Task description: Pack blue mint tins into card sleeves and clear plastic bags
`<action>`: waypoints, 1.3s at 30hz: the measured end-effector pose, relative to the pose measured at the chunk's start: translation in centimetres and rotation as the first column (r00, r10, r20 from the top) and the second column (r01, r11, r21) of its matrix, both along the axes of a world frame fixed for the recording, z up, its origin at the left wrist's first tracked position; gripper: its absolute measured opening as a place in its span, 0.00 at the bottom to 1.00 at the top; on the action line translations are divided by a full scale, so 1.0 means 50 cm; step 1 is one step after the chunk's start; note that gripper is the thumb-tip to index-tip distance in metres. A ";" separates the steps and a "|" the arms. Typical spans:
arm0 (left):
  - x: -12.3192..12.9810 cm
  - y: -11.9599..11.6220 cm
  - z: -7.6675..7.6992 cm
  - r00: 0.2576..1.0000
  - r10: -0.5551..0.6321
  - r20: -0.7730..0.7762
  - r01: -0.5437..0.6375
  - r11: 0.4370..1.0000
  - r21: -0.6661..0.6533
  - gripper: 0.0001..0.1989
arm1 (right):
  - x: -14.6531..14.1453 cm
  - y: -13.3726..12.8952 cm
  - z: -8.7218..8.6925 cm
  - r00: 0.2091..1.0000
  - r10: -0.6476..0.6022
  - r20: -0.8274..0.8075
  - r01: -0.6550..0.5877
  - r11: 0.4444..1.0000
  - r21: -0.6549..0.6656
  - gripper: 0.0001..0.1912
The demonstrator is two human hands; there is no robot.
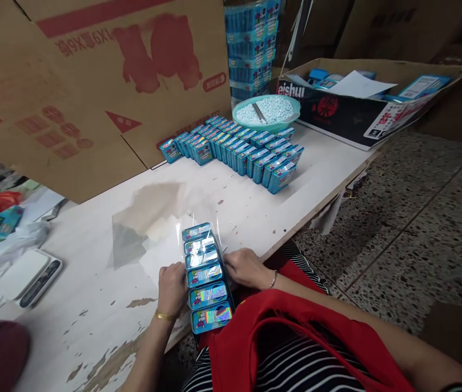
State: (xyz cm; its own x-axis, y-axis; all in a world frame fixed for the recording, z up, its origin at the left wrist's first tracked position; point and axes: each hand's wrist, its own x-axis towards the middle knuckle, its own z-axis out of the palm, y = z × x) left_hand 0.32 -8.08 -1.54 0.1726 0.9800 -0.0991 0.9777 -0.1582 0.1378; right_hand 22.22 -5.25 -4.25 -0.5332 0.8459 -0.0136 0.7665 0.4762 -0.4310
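Row of blue packs (208,280): six in line, between your two hands; near end at the table's front edge by your lap, far end pointing inward.
Left hand (172,288): yours, fingers curled narrow against the row's left side; fingertips hidden, can't tell if they pinch anything.
Right hand (247,268): yours, curled at the row's right side; its grip can't be told either.
Wrap (217,226): clear, shiny plastic, sticking out past the row's far end.
Table (251,228): white, peeling in patches; front edge slants up to the right, right beside your right hand.
Room: gap of white top between row and standing packs (239,149); clear bags (130,234) lie flat just left of it.
Pack shape: small, rounded corners, glossy, rainbow-foil tops.
Bowl (263,128): round, teal, full of pale pellets, behind the standing packs.
Far limits: brown cardboard box (92,98) left, black printed carton (332,120) right.
Left side: flat white scale (22,277), well apart from your left hand.
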 end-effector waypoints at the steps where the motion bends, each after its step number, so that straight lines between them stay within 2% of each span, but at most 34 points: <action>1: -0.002 -0.022 0.002 1.000 -0.029 0.007 0.029 0.999 -0.018 0.10 | 0.008 -0.016 -0.001 0.998 0.057 0.006 -0.056 0.998 -0.015 0.11; 5: 0.005 -0.127 0.005 0.991 -0.123 0.058 0.124 0.992 -0.007 0.10 | 0.040 -0.054 -0.001 0.950 0.311 -0.007 -0.310 0.947 -0.082 0.09; 8: 0.020 -0.205 -0.012 0.967 -0.222 0.126 0.202 0.967 0.154 0.12 | 0.062 -0.059 0.009 0.885 0.454 -0.104 -0.465 0.877 -0.122 0.09; 11: 0.031 -0.256 -0.038 0.902 -0.404 0.151 0.312 0.854 0.417 0.16 | 0.077 -0.063 0.018 0.826 0.524 -0.209 -0.558 0.815 -0.159 0.10; 13: 0.040 -0.265 -0.042 0.868 -0.472 0.151 0.333 0.780 0.530 0.19 | 0.083 -0.068 0.020 0.815 0.516 -0.265 -0.567 0.804 -0.179 0.11; 14: 0.048 -0.262 -0.036 0.867 -0.474 0.156 0.325 0.773 0.545 0.20 | 0.085 -0.068 0.019 0.823 0.495 -0.280 -0.552 0.814 -0.181 0.10; 16: 0.076 -0.239 -0.012 0.889 -0.422 0.176 0.286 0.813 0.508 0.20 | 0.087 -0.059 0.018 0.875 0.401 -0.271 -0.452 0.877 -0.162 0.09; 18: 0.122 -0.196 0.019 0.927 -0.317 0.199 0.203 0.873 0.444 0.18 | 0.091 -0.028 0.021 0.946 0.208 -0.249 -0.243 0.963 -0.117 0.10; 19: 0.151 -0.170 0.032 0.944 -0.251 0.214 0.145 0.897 0.417 0.17 | 0.095 -0.004 0.023 0.963 0.092 -0.255 -0.119 0.989 -0.093 0.12; 21: 0.211 -0.115 0.048 0.955 -0.168 0.243 0.072 0.930 0.360 0.15 | 0.107 0.053 0.025 0.945 -0.111 -0.307 0.092 0.993 -0.077 0.15; 23: 0.257 -0.074 0.056 0.932 -0.197 0.305 0.116 0.958 0.264 0.12 | 0.127 0.106 0.022 0.888 -0.244 -0.389 0.203 0.969 -0.142 0.13; 25: 0.269 -0.054 0.062 0.871 -0.247 0.424 0.174 0.963 0.204 0.10 | 0.153 0.138 0.013 0.774 -0.389 -0.500 0.267 0.916 -0.299 0.12; 26: 0.258 -0.051 0.066 0.839 -0.241 0.489 0.145 0.963 0.227 0.09 | 0.164 0.142 0.007 0.691 -0.467 -0.552 0.280 0.877 -0.391 0.14; 27: 0.236 -0.051 0.071 0.813 -0.206 0.544 0.051 0.957 0.285 0.09 | 0.172 0.139 0.003 0.603 -0.536 -0.590 0.279 0.835 -0.474 0.18; 28: 0.206 -0.051 0.075 0.793 -0.143 0.593 -0.100 0.929 0.357 0.09 | 0.177 0.131 0.000 0.525 -0.588 -0.615 0.269 0.800 -0.536 0.21; 29: 0.171 -0.051 0.078 0.769 -0.051 0.637 -0.286 0.863 0.416 0.10 | 0.177 0.118 0.000 0.469 -0.617 -0.631 0.256 0.779 -0.572 0.24; 30: 0.135 -0.049 0.079 0.720 0.059 0.691 -0.474 0.770 0.428 0.13 | 0.173 0.104 0.002 0.443 -0.621 -0.647 0.239 0.777 -0.582 0.26; 31: 0.100 -0.047 0.079 0.632 0.169 0.756 -0.629 0.681 0.374 0.16 | 0.166 0.091 0.006 0.437 -0.607 -0.663 0.222 0.788 -0.575 0.26; 32: 0.070 -0.044 0.077 0.511 0.268 0.817 -0.739 0.622 0.258 0.20 | 0.156 0.079 0.012 0.438 -0.584 -0.683 0.206 0.805 -0.556 0.26; 33: 0.047 -0.041 0.074 0.373 0.351 0.859 -0.792 0.602 0.099 0.24 | 0.146 0.069 0.018 0.436 -0.562 -0.703 0.196 0.822 -0.535 0.25; 34: 0.032 -0.038 0.069 0.244 0.419 0.875 -0.785 0.615 -0.076 0.27 | 0.136 0.062 0.023 0.426 -0.548 -0.720 0.188 0.832 -0.522 0.25; 35: 0.024 -0.036 0.064 0.142 0.470 0.871 -0.729 0.645 -0.230 0.30 | 0.128 0.058 0.027 0.407 -0.548 -0.731 0.178 0.832 -0.525 0.24; 36: 0.022 -0.034 0.060 0.074 0.505 0.860 -0.657 0.673 -0.338 0.32 | 0.120 0.056 0.029 0.375 -0.564 -0.736 0.166 0.822 -0.545 0.24; 37: 0.024 -0.032 0.057 0.034 0.524 0.851 -0.600 0.692 -0.402 0.34 | 0.115 0.056 0.031 0.336 -0.587 -0.736 0.151 0.805 -0.574 0.24; 39: 0.036 -0.028 0.055 -0.006 0.531 0.847 -0.571 0.693 -0.439 0.34 | 0.109 0.057 0.031 0.265 -0.636 -0.725 0.109 0.767 -0.633 0.24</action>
